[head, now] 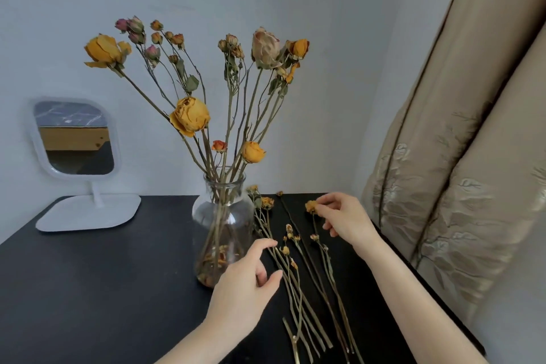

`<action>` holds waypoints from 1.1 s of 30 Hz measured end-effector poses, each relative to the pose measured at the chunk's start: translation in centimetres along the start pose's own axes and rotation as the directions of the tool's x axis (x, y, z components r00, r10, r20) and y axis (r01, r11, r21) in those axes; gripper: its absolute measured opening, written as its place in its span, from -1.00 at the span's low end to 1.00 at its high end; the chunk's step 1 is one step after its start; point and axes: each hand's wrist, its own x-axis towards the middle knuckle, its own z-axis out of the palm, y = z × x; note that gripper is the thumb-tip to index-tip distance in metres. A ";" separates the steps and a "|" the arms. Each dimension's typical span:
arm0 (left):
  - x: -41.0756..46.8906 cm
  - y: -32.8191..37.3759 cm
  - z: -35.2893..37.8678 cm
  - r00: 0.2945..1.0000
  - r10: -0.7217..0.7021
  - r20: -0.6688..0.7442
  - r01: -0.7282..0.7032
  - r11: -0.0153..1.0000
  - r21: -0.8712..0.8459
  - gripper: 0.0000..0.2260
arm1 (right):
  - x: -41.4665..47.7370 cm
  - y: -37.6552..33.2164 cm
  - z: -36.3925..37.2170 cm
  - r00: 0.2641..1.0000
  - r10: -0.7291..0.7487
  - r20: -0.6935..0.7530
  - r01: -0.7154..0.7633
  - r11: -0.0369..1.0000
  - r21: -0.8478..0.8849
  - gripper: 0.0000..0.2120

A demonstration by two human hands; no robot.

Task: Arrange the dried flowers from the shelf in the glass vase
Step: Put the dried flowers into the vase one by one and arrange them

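My right hand (345, 223) pinched a small dried orange flower (311, 206) on the black counter (88, 275), right of the clear glass vase (220, 224). My left hand (246, 284) hovered, fingers apart. Lifting by the stem seemed gentler on the brittle head.

The vase (204, 216) is clear, smooth glass with a glossy shine. The flowers (190, 117) standing in it have papery, crinkled petals, dry matt stems and shrivelled leaves. The loose flowers (267, 203) lying to its right look equally dry and dull, with straw-like stems. The table (103, 289) has a black, smooth, matt top. At far left, the mirror (78, 139) has reflective glass in a smooth white plastic frame and base. The curtain (461, 156) at right is beige cloth with a soft sheen and embroidered leaves. The wall (325, 9) is pale and matt.
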 end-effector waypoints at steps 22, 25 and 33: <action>5.3 -0.9 5.7 0.866 -0.491 0.095 0.449 0.848 0.281 -0.62 | 0.3 5.2 5.3 0.953 0.107 0.285 0.030 0.899 -0.437 -0.83; 5.1 -0.9 5.6 0.867 -0.488 0.099 0.450 0.852 0.267 -0.61 | 0.1 5.3 5.5 0.946 0.124 0.298 0.023 0.896 -0.443 -0.82; 4.5 -1.1 5.3 0.862 -0.487 0.141 0.446 0.860 0.247 -0.61 | -0.2 5.4 5.9 0.935 0.183 0.304 0.003 0.853 -0.521 -0.74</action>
